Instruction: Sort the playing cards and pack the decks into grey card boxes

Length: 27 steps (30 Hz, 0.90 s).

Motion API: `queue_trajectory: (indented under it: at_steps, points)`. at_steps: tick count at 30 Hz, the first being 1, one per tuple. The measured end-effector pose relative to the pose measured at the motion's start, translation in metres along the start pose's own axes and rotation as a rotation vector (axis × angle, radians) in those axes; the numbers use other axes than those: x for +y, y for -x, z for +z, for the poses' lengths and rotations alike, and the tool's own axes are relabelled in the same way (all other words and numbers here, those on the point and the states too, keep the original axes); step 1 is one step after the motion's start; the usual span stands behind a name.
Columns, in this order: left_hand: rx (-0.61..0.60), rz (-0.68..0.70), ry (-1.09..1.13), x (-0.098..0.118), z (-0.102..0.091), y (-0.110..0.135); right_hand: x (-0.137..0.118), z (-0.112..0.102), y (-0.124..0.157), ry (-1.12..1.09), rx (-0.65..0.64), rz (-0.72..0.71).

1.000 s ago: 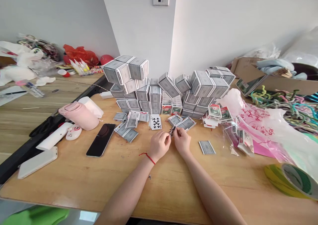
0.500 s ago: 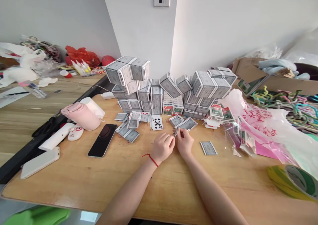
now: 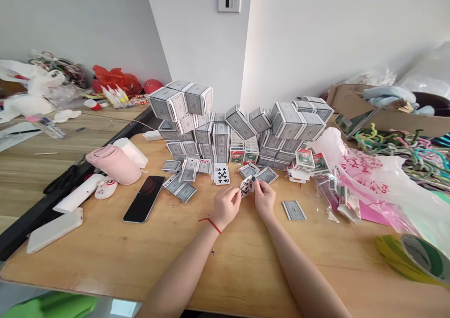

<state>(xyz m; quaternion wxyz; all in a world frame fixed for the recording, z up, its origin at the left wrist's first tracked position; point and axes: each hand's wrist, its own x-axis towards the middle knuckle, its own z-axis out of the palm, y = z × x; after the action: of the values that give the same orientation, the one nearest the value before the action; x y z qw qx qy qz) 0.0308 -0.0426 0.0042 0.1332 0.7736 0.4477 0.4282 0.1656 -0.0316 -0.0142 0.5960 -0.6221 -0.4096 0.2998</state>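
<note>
A playing card (image 3: pixel 246 187) with black pips is held between my two hands above the table, its face turned toward me. My left hand (image 3: pixel 227 204), with a red string at the wrist, pinches its left edge. The right edge is pinched by my right hand (image 3: pixel 264 197). Behind them lies a face-up club card (image 3: pixel 221 173). Folded card pieces (image 3: pixel 181 187) are scattered to the left, and others (image 3: pixel 266 174) lie just beyond my right hand. One flat card (image 3: pixel 294 210) rests back-up to the right. Blocks folded from cards (image 3: pixel 221 137) are stacked at the back.
A black phone (image 3: pixel 144 198), a pink roll (image 3: pixel 114 163) and a white power bank (image 3: pixel 55 230) lie on the left. Card boxes (image 3: pixel 305 159), clear plastic bags (image 3: pixel 369 168) and a yellow tape roll (image 3: pixel 411 257) are on the right. The wall stands behind the stacks.
The card in my hands has turned from nearly edge-on to showing its face. My hands have moved slightly apart.
</note>
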Motion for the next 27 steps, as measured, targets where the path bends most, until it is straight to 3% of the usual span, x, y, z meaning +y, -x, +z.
queue_trajectory:
  at_steps: [5,11,15,22,27]
  points:
    - [0.049,-0.317,0.348,-0.016,0.0,-0.005,0.0,0.003,-0.005,-0.67,-0.361,0.368]
    - [-0.003,-0.394,0.565,-0.02,0.0,-0.008,-0.007,0.006,0.0,-0.932,-0.609,0.572]
    - [-0.019,-0.403,0.596,-0.019,-0.001,-0.008,-0.008,0.007,0.005,-0.86,-0.607,0.482]
    - [-0.032,-0.38,0.562,-0.017,-0.004,-0.009,-0.002,0.008,0.008,-0.463,-0.51,0.271]
    - [0.058,-0.303,0.431,-0.013,-0.006,-0.006,0.003,0.007,0.007,-0.133,-0.425,0.089]
